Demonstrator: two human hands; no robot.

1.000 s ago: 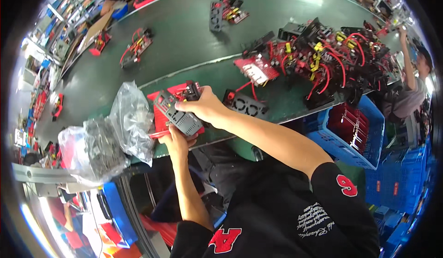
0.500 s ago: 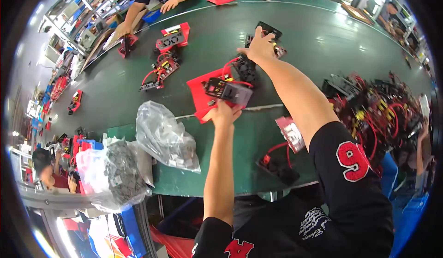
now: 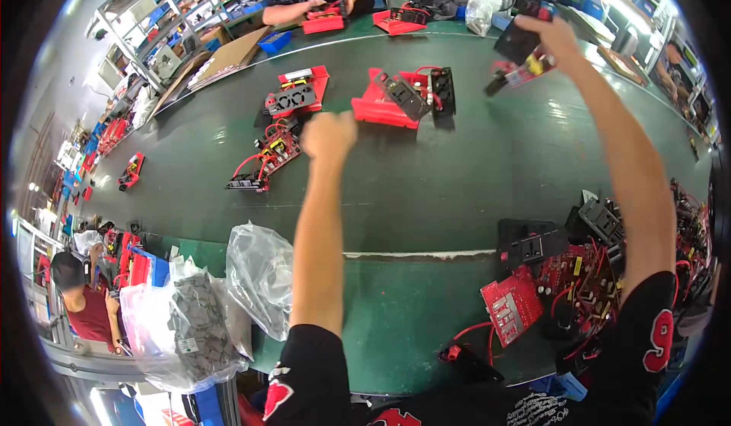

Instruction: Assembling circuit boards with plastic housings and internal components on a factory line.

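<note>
My right hand (image 3: 554, 41), reaching to the far right, grips a circuit board assembly (image 3: 524, 64) with a black panel and red board; it hangs over the green belt. My left hand (image 3: 329, 135) is closed like a fist above the belt, with nothing seen sticking out of it. Just left of it lies a red circuit board (image 3: 280, 148) with a red cable and a black end panel. Beyond that is a red casing (image 3: 320, 83) with a two-holed grey panel. Between my hands rests another red casing (image 3: 384, 112) with black panels on it.
Boards and cables are piled (image 3: 586, 281) at the near right, beside a red board (image 3: 512, 304). Clear plastic bags (image 3: 259, 274) stand at the near left, one filled with grey parts. Across the belt, a co-worker's hands hold a red casing (image 3: 324, 21).
My right hand has moved right and away with the board assembly. My left hand has let go of the red casing, which now lies farther off, and has moved left. The view has shifted.
</note>
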